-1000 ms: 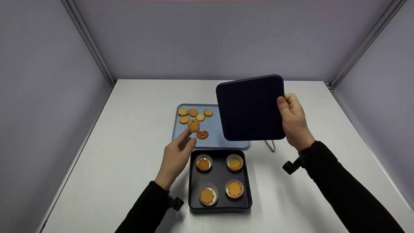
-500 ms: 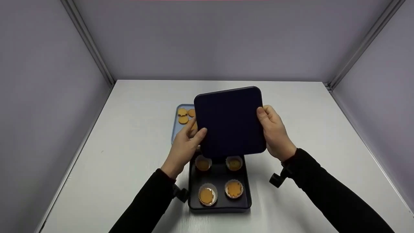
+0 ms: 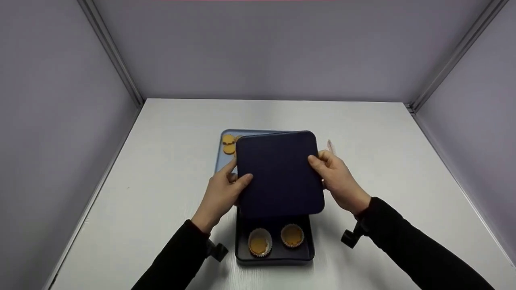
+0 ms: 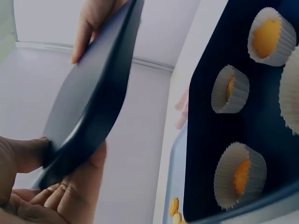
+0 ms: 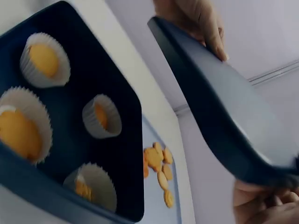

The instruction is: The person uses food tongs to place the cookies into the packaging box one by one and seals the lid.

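Note:
Both hands hold a dark navy square lid (image 3: 278, 177) tilted above a matching square tin (image 3: 275, 261). My left hand (image 3: 219, 195) pinches its left edge, thumb on the upper face and fingers behind. At the opposite edge my right hand (image 3: 342, 182) has the same kind of grip. Two paper baking cups with cookies, one at left (image 3: 260, 242) and one at right (image 3: 292, 235), show at the tin's near end in the head view. The lid hides the tin's far end there; the left wrist view shows more cups (image 4: 231, 89) inside. A gap separates lid and tin.
Behind the tin lies a light blue tray (image 3: 224, 163), mostly covered by the lid in the head view. Several cookies (image 5: 159, 161) lie on it. A thin pinkish object (image 3: 331, 146) pokes out past my right hand. Grey walls (image 3: 258, 52) enclose the white table (image 3: 169, 161).
The lid has moved left and down over the tin's far half. My left hand, free a second ago, has taken hold of the lid's left edge.

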Motion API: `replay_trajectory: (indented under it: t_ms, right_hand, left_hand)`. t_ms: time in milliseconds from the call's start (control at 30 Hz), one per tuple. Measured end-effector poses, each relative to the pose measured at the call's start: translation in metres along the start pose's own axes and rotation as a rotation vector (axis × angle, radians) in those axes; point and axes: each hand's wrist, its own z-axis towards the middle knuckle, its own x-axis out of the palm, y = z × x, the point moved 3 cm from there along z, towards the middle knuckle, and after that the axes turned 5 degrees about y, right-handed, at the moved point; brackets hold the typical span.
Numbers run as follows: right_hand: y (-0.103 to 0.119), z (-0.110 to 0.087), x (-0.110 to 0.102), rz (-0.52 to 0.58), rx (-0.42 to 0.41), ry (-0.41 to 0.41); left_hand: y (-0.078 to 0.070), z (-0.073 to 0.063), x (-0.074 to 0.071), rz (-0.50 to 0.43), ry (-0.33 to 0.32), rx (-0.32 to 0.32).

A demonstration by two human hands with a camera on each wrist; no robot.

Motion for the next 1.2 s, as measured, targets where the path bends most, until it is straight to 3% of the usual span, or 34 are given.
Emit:
replay_trajectory:
  t_ms: [133,300,567,767,1000,1200]
  right_hand:
    - [-0.003,-0.008,-0.005,-0.103,0.055,0.094]
    - [-0.007,-0.015,-0.005,-0.156,0.114,0.187]
    - [-0.019,-0.024,-0.001,-0.219,0.181,0.165]
    - [-0.034,-0.031,0.002,-0.284,0.210,0.180]
    - [-0.048,-0.035,0.003,-0.390,0.219,0.209]
    - [-0.050,-0.035,0.003,-0.505,0.192,0.216]
  left_hand:
    - [0.004,-0.006,0.000,0.058,0.002,-0.053]
    - [0.010,-0.014,0.000,0.107,0.024,-0.100]
    - [0.022,-0.025,0.003,0.226,0.060,-0.117]
    - [0.034,-0.028,0.006,0.372,0.066,-0.086]
    - [0.040,-0.031,0.013,0.601,0.002,-0.055]
    - [0.041,-0.035,0.019,0.722,-0.025,-0.097]
